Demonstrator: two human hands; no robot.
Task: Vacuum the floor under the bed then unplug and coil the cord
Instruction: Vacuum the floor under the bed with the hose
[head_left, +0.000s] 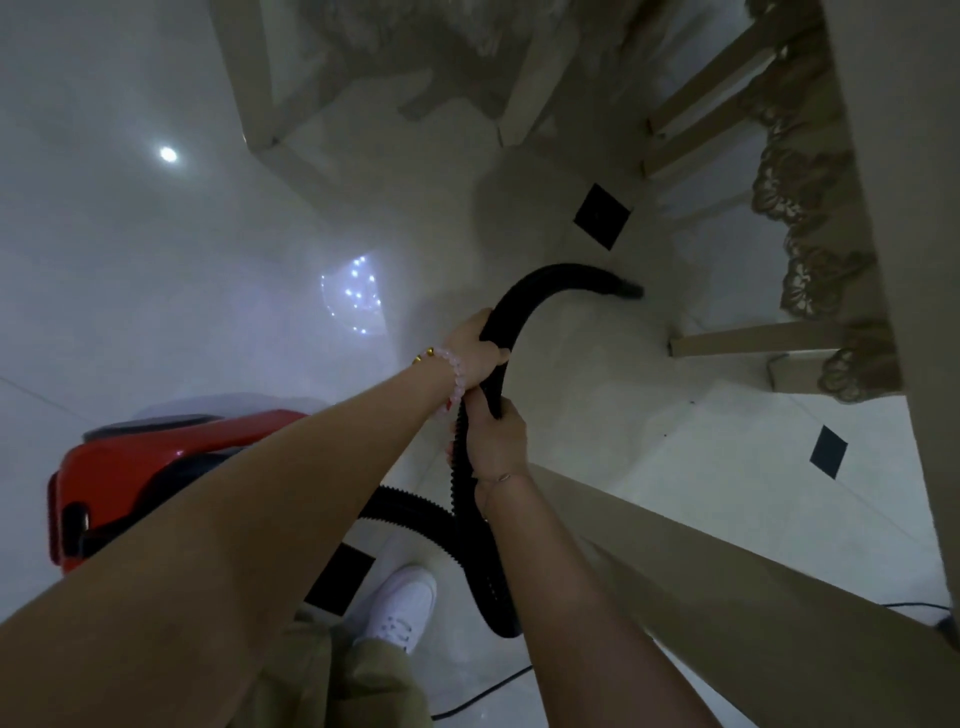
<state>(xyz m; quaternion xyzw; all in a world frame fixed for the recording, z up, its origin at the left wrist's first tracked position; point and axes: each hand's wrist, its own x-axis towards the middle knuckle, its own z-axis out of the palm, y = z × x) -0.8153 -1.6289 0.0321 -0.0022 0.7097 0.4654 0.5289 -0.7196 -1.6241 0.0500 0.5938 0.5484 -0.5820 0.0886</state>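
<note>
Now my left hand curls tight around the hose at its smooth bend, and my right hand grips it just below. The hose tip is down near the floor; the red vacuum stands at my left, the cord by my shoe.

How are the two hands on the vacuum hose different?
The left hand grips the smooth curved tube, farther out; the right hand grips nearer, where the ribbed hose begins. The left wrist wears a bead bracelet; the right only a thin chain. Both hands grip, fingers curled.
</note>
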